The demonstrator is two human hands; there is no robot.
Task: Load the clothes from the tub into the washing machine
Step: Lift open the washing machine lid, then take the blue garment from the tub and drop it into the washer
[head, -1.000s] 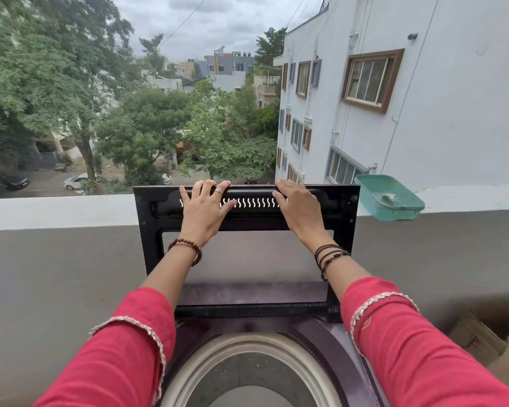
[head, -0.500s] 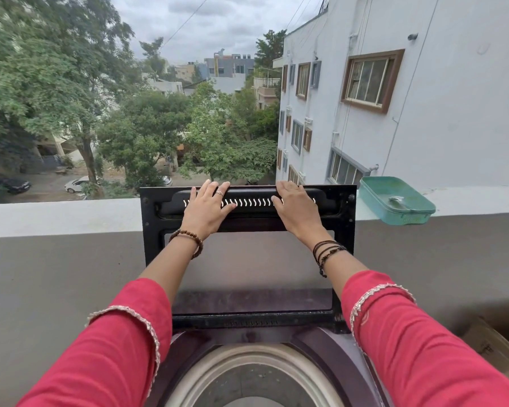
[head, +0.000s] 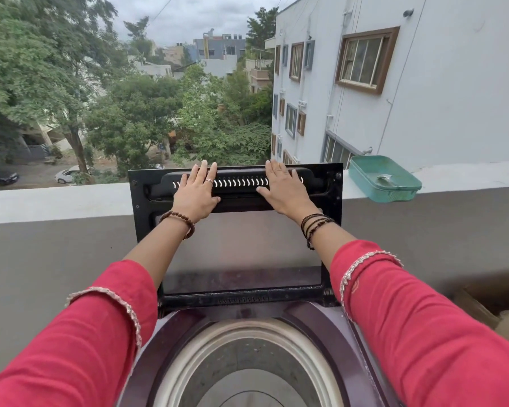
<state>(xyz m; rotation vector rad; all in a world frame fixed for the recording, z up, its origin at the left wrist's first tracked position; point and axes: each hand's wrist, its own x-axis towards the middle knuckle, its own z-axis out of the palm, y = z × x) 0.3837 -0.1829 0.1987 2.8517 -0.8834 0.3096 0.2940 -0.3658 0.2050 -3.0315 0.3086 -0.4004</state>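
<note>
A top-loading washing machine [head: 329,339] stands against the balcony wall, its round drum opening [head: 247,368] showing at the bottom. Its black-framed lid [head: 147,207] with a glass pane is raised upright against the wall. My left hand [head: 196,193] lies flat on the lid's top bar, fingers straight. My right hand [head: 282,190] presses flat on the same bar to the right. No clothes and no tub are in view.
A grey parapet wall [head: 56,207] runs across behind the machine. A teal plastic tray [head: 394,189] sits on the ledge to the right. Cardboard boxes [head: 494,315] lie at the lower right. Beyond are trees and a white building.
The lid has swung a little further back to upright against the wall, with both hands still flat on its top bar, fingers now reaching over the top edge.
</note>
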